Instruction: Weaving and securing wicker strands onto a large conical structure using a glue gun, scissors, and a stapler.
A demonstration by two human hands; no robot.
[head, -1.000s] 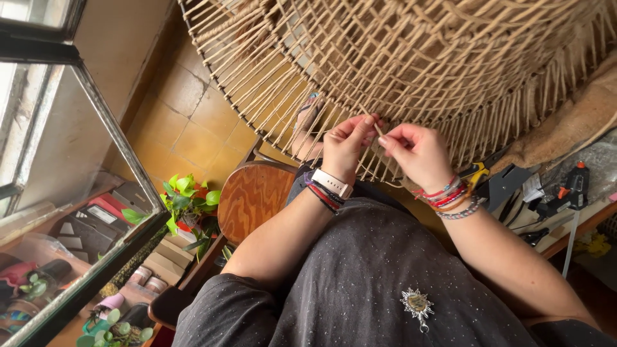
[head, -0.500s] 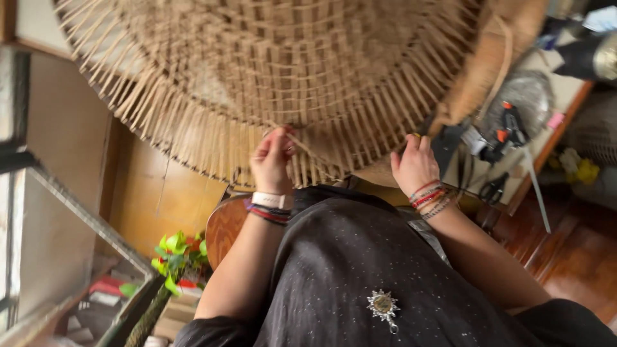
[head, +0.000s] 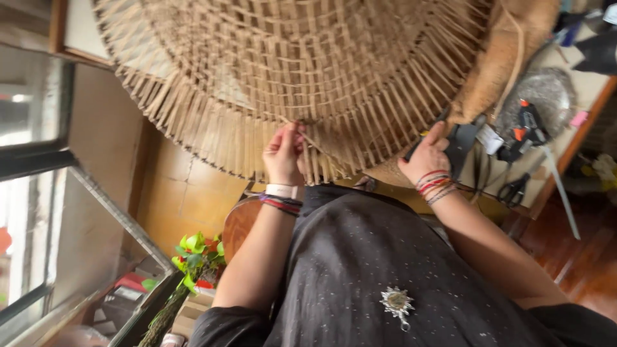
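The left hand (head: 283, 154) is closed in a pinch at the lower rim of a large woven cane basket (head: 302, 71), thumb and fingertips nipped on one of the thin loose cane stakes (head: 308, 144) that fringe its edge. The right hand (head: 425, 156) sits further right along the same rim, fingers curled round a dark slim tool (head: 421, 144), perhaps a bodkin or knife; how firmly it grips I cannot tell, as the basket's edge hides the fingertips. Both wrists carry coloured bracelets.

The basket fills the far half of the view, tilted towards the person and overhanging their lap, its open weave of flat pale strips ending in a ring of free, bristling ends. It looks light for its size and springy: the woven body should be fairly stiff, while the single stakes are probably thin, bendy and liable to kink or snap if folded sharply or dry. The sound hold seems to be on the woven band just inside the fringe, or on one stake close to where it leaves the weave, not at its tip.

Further right a cluttered bench (head: 565, 148) carries scissors (head: 511, 189), orange-handled pliers (head: 528, 122) and other tools. Near left, below the lap, stand a round wooden stool (head: 241, 222) and a green leafy plant (head: 196, 257), with a window beyond
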